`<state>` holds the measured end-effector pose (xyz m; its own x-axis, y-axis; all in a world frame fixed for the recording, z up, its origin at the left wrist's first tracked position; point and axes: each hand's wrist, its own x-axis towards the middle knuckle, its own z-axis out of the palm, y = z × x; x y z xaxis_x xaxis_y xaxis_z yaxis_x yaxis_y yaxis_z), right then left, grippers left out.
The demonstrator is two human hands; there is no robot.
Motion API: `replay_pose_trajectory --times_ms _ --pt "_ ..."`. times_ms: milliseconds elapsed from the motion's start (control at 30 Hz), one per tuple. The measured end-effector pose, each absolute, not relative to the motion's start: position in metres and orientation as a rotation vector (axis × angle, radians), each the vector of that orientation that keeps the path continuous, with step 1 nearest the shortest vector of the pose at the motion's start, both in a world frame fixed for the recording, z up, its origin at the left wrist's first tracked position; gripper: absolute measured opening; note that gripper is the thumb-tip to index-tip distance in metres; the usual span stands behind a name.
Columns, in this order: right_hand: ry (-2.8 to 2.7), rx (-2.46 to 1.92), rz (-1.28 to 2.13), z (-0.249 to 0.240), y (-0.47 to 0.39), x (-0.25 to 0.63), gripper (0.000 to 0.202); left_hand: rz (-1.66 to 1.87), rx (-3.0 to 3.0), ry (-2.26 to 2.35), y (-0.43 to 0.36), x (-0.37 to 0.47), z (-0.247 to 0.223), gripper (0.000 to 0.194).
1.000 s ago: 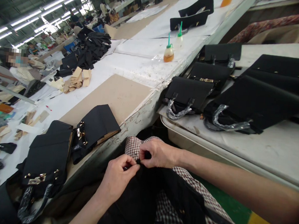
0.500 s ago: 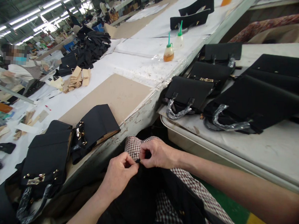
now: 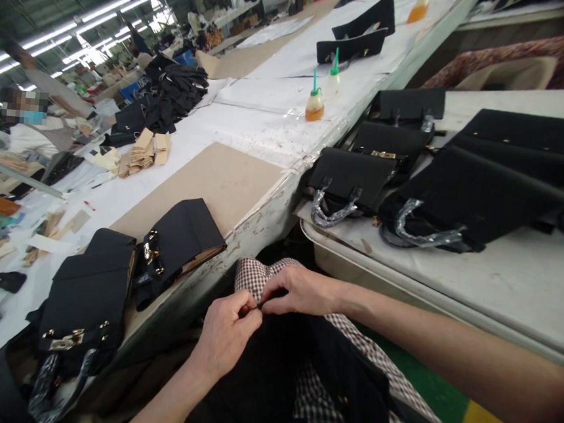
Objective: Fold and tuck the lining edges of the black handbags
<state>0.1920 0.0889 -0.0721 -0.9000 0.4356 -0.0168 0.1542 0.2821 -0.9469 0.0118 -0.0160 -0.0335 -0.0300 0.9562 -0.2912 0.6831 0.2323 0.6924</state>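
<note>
Black fabric (image 3: 258, 374), part of what looks like an unfinished bag, lies across my lap over checked cloth (image 3: 252, 276). My left hand (image 3: 230, 325) pinches its upper edge between thumb and fingers. Right beside it, my right hand (image 3: 291, 292) pinches the same edge, the fingertips of both hands nearly meeting. The small bit between the fingertips is mostly hidden. Left of my hands, a black handbag (image 3: 180, 242) with gold hardware rests on the table edge, and another black handbag (image 3: 82, 293) with plastic-wrapped handles lies nearer.
Several black bags (image 3: 349, 178) lie on the cream-topped surface (image 3: 512, 284) at right. Two glue bottles with green tips, the nearer bottle (image 3: 315, 106) amber-filled, stand on the long white table (image 3: 250, 120). Beyond it sits a masked person (image 3: 36, 137) with one arm raised.
My hands stay at the fabric edge with a slight shift of the right fingers. The person across the table has raised an arm. The view has shifted slightly.
</note>
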Motion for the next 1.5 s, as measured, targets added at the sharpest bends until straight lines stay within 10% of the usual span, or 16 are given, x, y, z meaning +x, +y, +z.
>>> replay_pose_trajectory --times_ms 400,667,967,1500 --pt "-2.358 -0.562 1.652 -0.063 0.082 0.190 0.025 0.480 1.198 1.731 -0.029 0.001 -0.025 0.010" --pt "-2.314 -0.409 1.802 -0.073 0.090 0.201 0.051 0.645 0.839 1.292 -0.042 -0.005 -0.009 0.046" --pt "-2.411 -0.395 1.840 -0.074 0.097 0.195 0.024 0.459 1.414 1.536 -0.039 0.006 -0.009 0.016" --pt "-2.309 -0.510 1.890 -0.081 0.105 0.240 0.024 0.192 1.925 1.598 -0.017 0.015 -0.037 0.037"
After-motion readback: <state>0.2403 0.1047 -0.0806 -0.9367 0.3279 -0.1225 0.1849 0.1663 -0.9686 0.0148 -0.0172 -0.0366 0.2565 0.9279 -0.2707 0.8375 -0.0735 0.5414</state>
